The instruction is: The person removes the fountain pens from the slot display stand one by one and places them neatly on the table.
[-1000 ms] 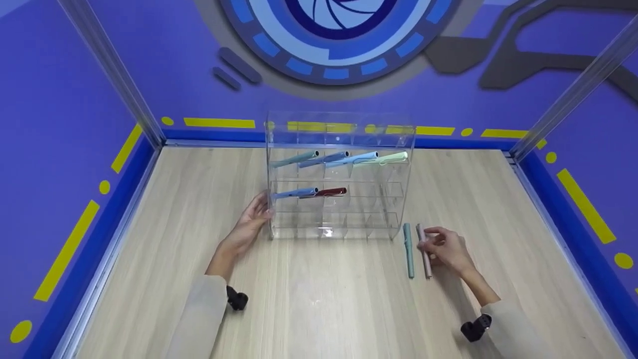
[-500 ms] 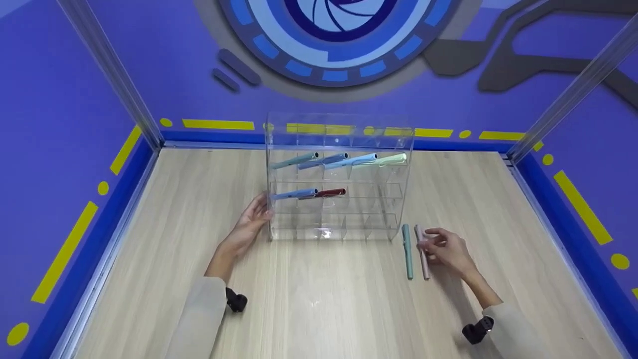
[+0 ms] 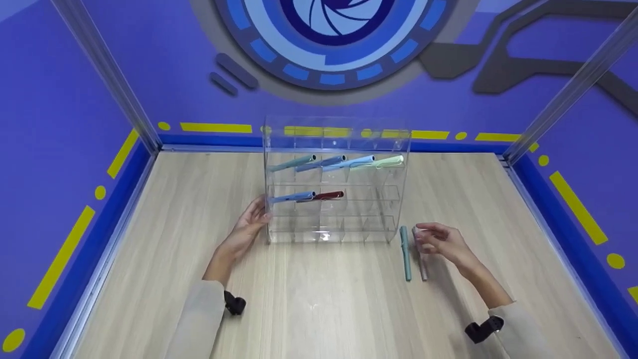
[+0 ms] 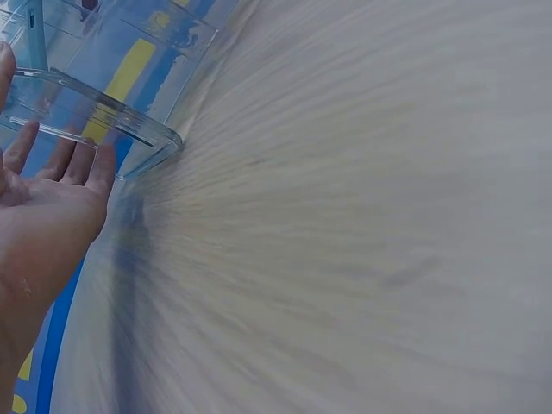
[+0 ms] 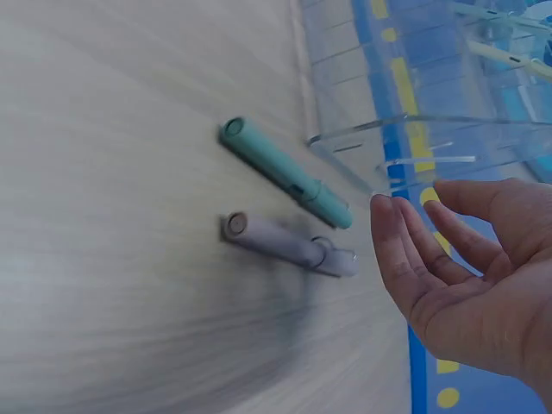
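My left hand [image 3: 244, 232] rests against the left side of a clear plastic pen rack [image 3: 331, 232]. In the left wrist view its fingers [image 4: 102, 168] show at the rack's transparent side edge. My right hand [image 3: 446, 247] hovers over the upper end of a pale pinkish pen [image 3: 424, 271]. From the right wrist view, the fingers of that hand [image 5: 466, 267] are loosely bent, with a gap between them and the pen. A teal pen [image 3: 406, 254] lies beside the pinkish one, left of it and nearly parallel.
The rack's upper row bears a green-grey pen [image 3: 299, 162], a dark blue pen [image 3: 326, 162], a light blue pen [image 3: 356, 162] and a pale green pen [image 3: 389, 162]. Below are a blue pen [image 3: 296, 196] and a dark red pen [image 3: 329, 195]. Patterned blue walls [image 3: 199, 99] enclose the wooden table [image 3: 319, 309].
My right hand has shifted slightly up along the pinkish pen and its fingers have lifted off it. The left hand stays at the rack. The head view has tilted slightly.
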Tool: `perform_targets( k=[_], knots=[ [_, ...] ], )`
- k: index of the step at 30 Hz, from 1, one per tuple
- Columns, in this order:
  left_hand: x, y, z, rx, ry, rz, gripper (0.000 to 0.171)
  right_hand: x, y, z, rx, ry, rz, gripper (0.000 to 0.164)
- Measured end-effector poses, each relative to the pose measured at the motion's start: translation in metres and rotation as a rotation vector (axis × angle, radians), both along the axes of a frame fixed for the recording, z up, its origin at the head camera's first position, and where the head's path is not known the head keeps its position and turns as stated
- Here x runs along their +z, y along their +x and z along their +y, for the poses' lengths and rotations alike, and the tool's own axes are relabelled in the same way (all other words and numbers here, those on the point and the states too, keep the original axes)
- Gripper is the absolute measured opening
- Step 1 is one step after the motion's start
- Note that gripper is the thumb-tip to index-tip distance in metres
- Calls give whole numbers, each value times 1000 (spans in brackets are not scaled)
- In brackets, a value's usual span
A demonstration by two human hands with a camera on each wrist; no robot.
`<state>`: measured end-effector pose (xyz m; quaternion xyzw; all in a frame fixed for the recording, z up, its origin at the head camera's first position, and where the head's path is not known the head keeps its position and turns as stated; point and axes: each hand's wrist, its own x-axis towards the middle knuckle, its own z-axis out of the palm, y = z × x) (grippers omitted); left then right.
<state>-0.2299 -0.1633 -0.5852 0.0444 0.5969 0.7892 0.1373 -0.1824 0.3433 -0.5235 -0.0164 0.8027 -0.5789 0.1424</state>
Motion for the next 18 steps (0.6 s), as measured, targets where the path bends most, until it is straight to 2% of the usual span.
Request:
perform_targets(
  k=[3,10,18],
  knots=[
    [0,0,0,4,3,2,66,4,-2,-5,15,-33,-4,51],
    [1,1,1,-1,-59,-18,67,9,-4,-17,26,-47,-2,51],
    [1,0,1,9,-30,-15,67,13,-7,-33,61,-64,0,52]
  ],
)
